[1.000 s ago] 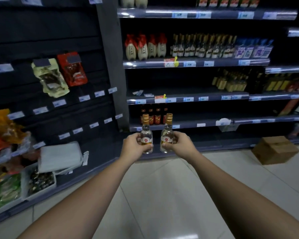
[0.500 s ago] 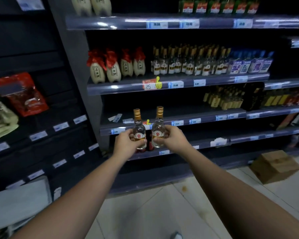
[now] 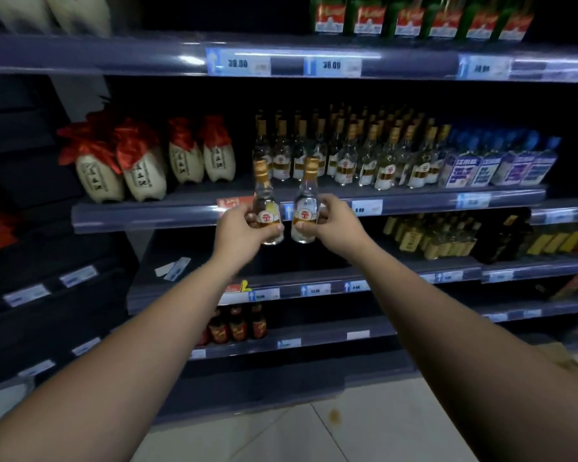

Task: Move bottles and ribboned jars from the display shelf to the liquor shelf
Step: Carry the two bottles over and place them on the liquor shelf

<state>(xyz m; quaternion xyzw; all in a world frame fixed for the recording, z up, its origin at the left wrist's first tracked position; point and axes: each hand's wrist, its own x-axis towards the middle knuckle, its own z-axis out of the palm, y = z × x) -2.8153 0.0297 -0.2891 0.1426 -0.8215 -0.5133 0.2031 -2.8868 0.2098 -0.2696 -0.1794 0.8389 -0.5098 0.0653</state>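
Note:
My left hand grips a small clear bottle with a gold cap, held upright. A matching clear bottle stands upright in my right hand, close beside the first. Both are raised in front of the liquor shelf's front rail. On that shelf, several identical gold-capped bottles stand in rows behind my hands. Several cream jars with red ribbons stand to their left.
Blue boxed bottles fill the shelf's right end. Green bottles line the top shelf. Yellow-labelled bottles sit one shelf below, small dark red bottles lower still. A cardboard box lies on the tiled floor at right.
I have moved closer to the liquor shelf and both hands have risen with their bottles, from the lower shelves up to the level of the gold-capped bottles' shelf.

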